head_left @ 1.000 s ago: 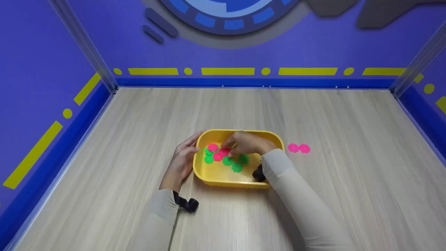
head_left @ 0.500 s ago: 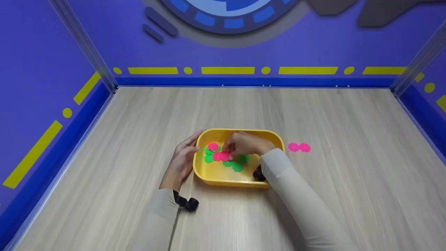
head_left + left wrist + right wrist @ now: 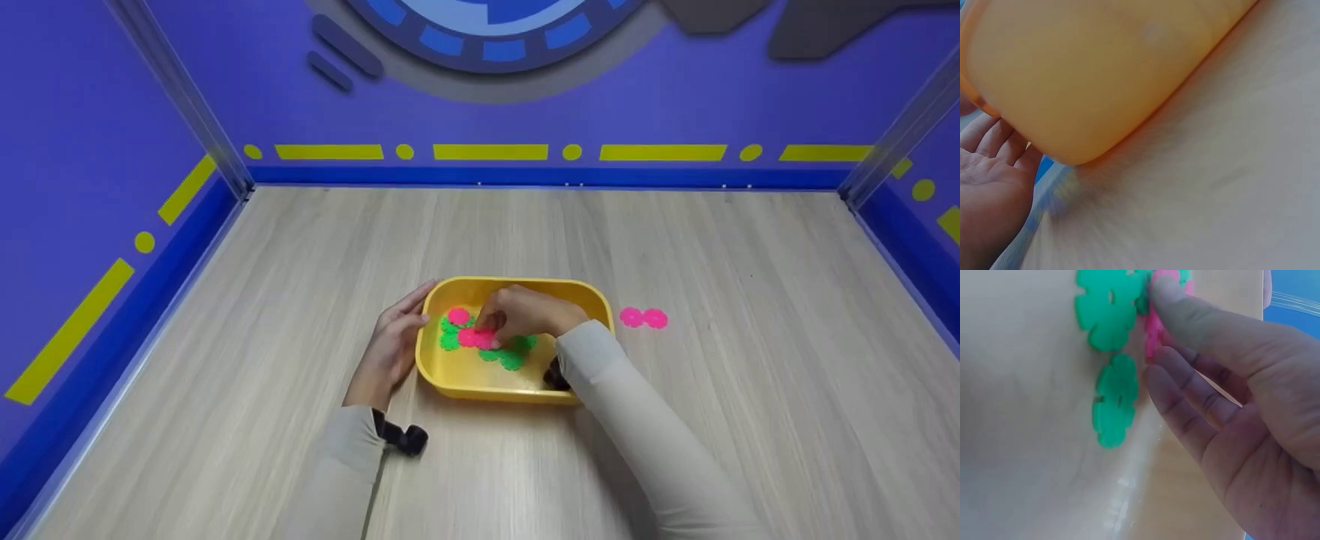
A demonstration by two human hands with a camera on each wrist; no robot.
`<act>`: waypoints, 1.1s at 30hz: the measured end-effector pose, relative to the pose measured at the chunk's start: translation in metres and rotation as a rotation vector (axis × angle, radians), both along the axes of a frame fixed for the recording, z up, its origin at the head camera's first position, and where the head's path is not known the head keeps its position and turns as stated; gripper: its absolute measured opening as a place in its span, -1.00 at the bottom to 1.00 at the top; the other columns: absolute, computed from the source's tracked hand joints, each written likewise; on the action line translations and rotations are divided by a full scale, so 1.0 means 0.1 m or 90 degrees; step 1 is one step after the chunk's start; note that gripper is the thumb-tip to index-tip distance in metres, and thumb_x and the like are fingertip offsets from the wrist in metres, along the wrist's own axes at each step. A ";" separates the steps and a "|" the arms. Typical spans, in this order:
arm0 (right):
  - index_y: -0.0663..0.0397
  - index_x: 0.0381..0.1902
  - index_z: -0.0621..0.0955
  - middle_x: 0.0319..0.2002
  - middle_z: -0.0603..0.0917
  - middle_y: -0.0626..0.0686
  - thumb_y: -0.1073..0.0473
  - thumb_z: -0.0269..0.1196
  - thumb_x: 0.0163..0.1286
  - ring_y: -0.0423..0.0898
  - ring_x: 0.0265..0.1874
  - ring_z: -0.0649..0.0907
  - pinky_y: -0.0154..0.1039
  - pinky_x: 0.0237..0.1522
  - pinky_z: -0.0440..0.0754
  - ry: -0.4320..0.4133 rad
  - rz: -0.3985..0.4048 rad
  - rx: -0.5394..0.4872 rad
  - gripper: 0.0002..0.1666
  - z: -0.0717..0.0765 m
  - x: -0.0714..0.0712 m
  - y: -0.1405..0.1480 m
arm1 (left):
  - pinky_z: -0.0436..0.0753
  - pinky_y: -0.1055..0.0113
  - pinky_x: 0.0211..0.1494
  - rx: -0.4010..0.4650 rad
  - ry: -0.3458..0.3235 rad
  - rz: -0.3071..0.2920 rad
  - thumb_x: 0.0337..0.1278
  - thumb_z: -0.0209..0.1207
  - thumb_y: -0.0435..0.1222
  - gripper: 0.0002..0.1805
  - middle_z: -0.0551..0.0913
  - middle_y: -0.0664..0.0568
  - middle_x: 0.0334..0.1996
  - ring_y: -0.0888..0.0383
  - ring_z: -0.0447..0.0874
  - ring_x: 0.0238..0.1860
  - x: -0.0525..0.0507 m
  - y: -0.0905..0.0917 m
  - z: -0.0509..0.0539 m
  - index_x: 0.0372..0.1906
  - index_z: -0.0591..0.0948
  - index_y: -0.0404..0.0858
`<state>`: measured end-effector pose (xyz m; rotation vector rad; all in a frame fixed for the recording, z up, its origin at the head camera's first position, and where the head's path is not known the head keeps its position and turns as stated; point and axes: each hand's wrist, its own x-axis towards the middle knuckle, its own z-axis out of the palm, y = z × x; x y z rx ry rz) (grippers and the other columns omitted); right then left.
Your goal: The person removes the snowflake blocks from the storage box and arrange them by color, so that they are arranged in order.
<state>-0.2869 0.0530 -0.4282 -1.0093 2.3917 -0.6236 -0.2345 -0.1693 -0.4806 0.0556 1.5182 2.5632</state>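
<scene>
Along the left end of a yellow plastic tub (image 3: 480, 386), my left hand (image 3: 391, 345) holds the rim, the thumb near its edge and the fingers against the outside. The left wrist view shows this hand (image 3: 999, 174) beside the tub wall (image 3: 1095, 79). My right hand (image 3: 525, 311) reaches inside, its thumb and fingers pinching a pink flower-shaped disc (image 3: 484, 339), which appears edge-on in the right wrist view (image 3: 1153, 332). Another pink disc (image 3: 466, 337) adjoins it. Green flower-shaped discs (image 3: 511, 360) lie below the hand, one flat near the fingertips (image 3: 1116, 402).
Further left in the tub are green discs (image 3: 449, 341) and a pink disc (image 3: 458, 316). Two pink discs (image 3: 643, 318), touching or joined, lie on the wooden table (image 3: 750, 412) right of the tub. Blue-purple panels (image 3: 480, 120) wall in the back and sides.
My right hand has shifted slightly, and the pink disc at its fingertips now lines up beside its pink neighbour, covering part of a green one. The left hand and tub stay put.
</scene>
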 end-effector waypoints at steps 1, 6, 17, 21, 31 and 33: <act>0.09 -0.10 0.72 -0.32 0.70 0.00 0.27 0.39 0.14 -0.16 -0.37 0.53 -0.38 -0.22 0.61 0.000 -0.002 0.001 -0.69 0.00 0.00 0.00 | 0.19 0.19 0.50 0.000 -0.001 0.001 0.07 -0.11 -0.61 -0.32 0.21 -0.16 0.46 0.05 0.12 0.48 0.00 0.00 0.00 0.40 0.24 -0.42; 0.06 -0.19 0.71 -0.33 0.67 -0.02 0.28 0.40 0.14 -0.16 -0.36 0.52 -0.36 -0.22 0.60 -0.009 -0.019 0.020 -0.77 0.00 0.01 0.01 | 0.17 0.19 0.50 -0.003 -0.009 0.005 0.06 -0.10 -0.60 -0.32 0.23 -0.15 0.45 0.06 0.12 0.48 0.00 0.01 0.00 0.40 0.26 -0.40; 0.07 -0.23 0.67 -0.28 0.68 0.00 0.29 0.39 0.14 -0.14 -0.32 0.54 -0.33 -0.15 0.63 -0.038 -0.035 0.041 -0.79 0.04 0.02 0.04 | 0.17 0.18 0.50 0.003 -0.003 0.000 0.07 -0.12 -0.61 -0.32 0.22 -0.16 0.45 0.05 0.13 0.48 0.00 0.00 0.00 0.41 0.24 -0.41; 0.03 -0.21 0.68 -0.29 0.67 -0.02 0.25 0.40 0.14 -0.14 -0.31 0.54 -0.32 -0.13 0.63 -0.051 -0.043 0.044 -0.78 0.05 0.02 0.05 | 0.16 0.16 0.51 0.008 0.002 -0.002 0.08 -0.13 -0.61 -0.32 0.21 -0.18 0.45 0.04 0.13 0.48 0.01 0.00 -0.01 0.41 0.23 -0.43; -0.01 -0.30 0.69 -0.34 0.63 -0.06 0.18 0.43 0.11 -0.14 -0.34 0.51 -0.33 -0.17 0.60 -0.054 -0.037 0.048 -0.83 0.05 0.04 0.03 | 0.17 0.15 0.50 -0.001 0.000 0.003 0.09 -0.12 -0.61 -0.33 0.21 -0.18 0.45 0.02 0.12 0.48 0.01 0.00 0.00 0.41 0.23 -0.42; 0.01 -0.33 0.69 -0.35 0.64 -0.06 0.19 0.43 0.11 -0.14 -0.35 0.52 -0.33 -0.17 0.60 -0.057 -0.037 0.050 -0.85 0.05 0.04 0.02 | 0.17 0.16 0.50 -0.002 0.000 0.004 0.10 -0.12 -0.60 -0.33 0.22 -0.17 0.45 0.03 0.13 0.48 0.01 0.00 0.00 0.41 0.24 -0.41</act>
